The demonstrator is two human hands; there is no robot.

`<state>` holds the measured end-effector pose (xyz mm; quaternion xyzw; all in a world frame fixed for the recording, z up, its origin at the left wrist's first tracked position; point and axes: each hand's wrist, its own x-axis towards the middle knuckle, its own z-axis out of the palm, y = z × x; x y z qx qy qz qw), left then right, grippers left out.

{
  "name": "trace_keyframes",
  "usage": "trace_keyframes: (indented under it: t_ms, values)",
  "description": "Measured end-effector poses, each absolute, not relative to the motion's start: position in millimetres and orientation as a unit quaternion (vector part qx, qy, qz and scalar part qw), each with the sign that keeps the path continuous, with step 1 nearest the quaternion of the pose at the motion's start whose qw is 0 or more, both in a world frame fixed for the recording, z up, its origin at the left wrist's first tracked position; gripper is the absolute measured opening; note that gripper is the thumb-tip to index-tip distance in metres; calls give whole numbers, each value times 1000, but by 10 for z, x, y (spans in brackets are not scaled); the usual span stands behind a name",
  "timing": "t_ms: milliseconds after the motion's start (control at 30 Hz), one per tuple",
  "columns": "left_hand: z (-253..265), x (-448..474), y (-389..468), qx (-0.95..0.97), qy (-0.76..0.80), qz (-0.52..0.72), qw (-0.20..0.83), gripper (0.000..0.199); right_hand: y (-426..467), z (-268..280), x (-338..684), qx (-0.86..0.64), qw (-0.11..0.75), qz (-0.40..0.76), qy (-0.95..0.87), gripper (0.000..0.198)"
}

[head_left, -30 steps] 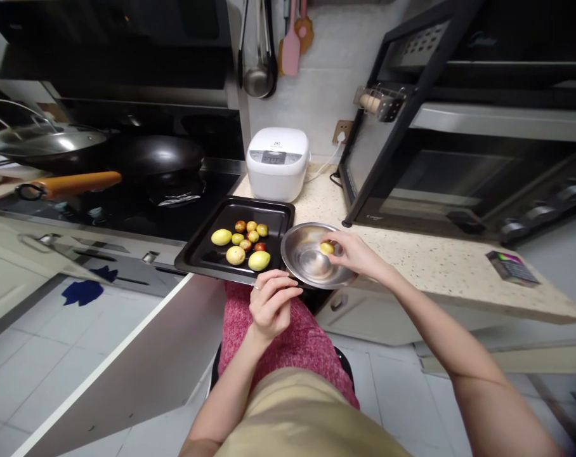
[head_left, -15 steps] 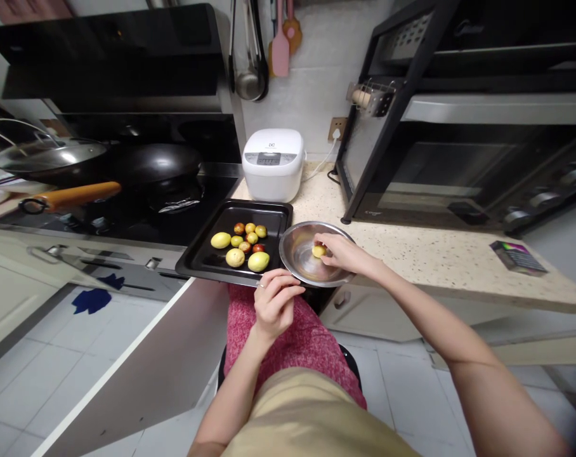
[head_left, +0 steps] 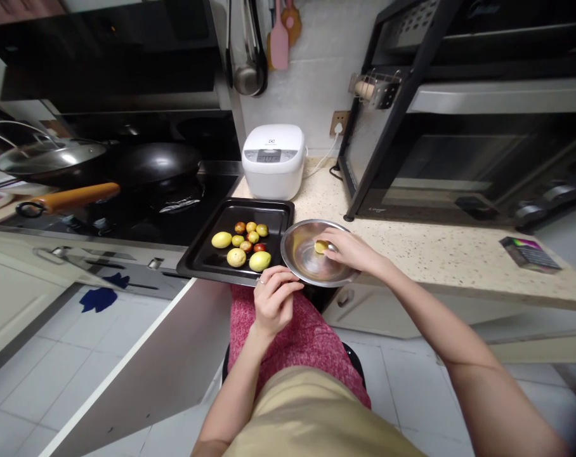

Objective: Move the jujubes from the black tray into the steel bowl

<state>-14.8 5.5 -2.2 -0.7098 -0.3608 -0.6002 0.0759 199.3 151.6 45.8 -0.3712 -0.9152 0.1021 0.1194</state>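
A shallow stainless steel bowl (head_left: 300, 257) stands on the counter, partly beyond its front edge. Inside it, my right hand (head_left: 347, 249) has its fingers closed on a small yellow fruit (head_left: 321, 246). My left hand (head_left: 274, 298) is by the bowl's near left rim, its fingers loosely bent and apart with nothing visible in them. Whether its fingertips touch the rim, I cannot tell. Left of the bowl, a black baking tray (head_left: 205, 254) bears larger yellow-green fruits like lemons (head_left: 259, 261) and several small green and reddish round fruits (head_left: 253, 237).
Behind the tray sits a white rice cooker (head_left: 273, 162). A wok (head_left: 155, 164) and a lidded pan (head_left: 54, 158) are on the stove at left. An oven (head_left: 450, 165) stands right, near a small dark box (head_left: 530, 254). A cabinet door (head_left: 159, 362) hangs open below.
My right hand has shifted slightly within the bowl, and the yellow fruit in its fingers is turned and more covered. The left hand stays nearly still. The view has moved a little.
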Motion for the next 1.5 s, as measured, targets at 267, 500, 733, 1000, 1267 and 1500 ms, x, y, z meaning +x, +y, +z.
trace_keyframes:
  t_ms: [267, 500, 733, 1000, 1267, 1500]
  values:
    - [27, -503, 166, -678, -440, -579, 110, 26, 1051, 416, 2159, -366, 359, 81, -855, 24]
    - [248, -1039, 282, -691, -556, -456, 71, 27, 482, 138, 2036, -343, 515, 8, -786, 24]
    - [483, -1316, 821, -852, -498, -155, -40, 33, 257, -65, 1945, -303, 550, -12, -778, 40]
    - [526, -1239, 1060, -858, -510, -27, -42, 41, 128, -156, 1939, -306, 579, -26, -755, 38]
    - [585, -1269, 1106, -868, -495, -48, 10, 23, 88, -157, 1978, -316, 588, -38, -744, 37]
    - [836, -999, 1025, -847, -455, -269, -53, 21, 76, -174, 1996, -321, 597, -41, -734, 38]
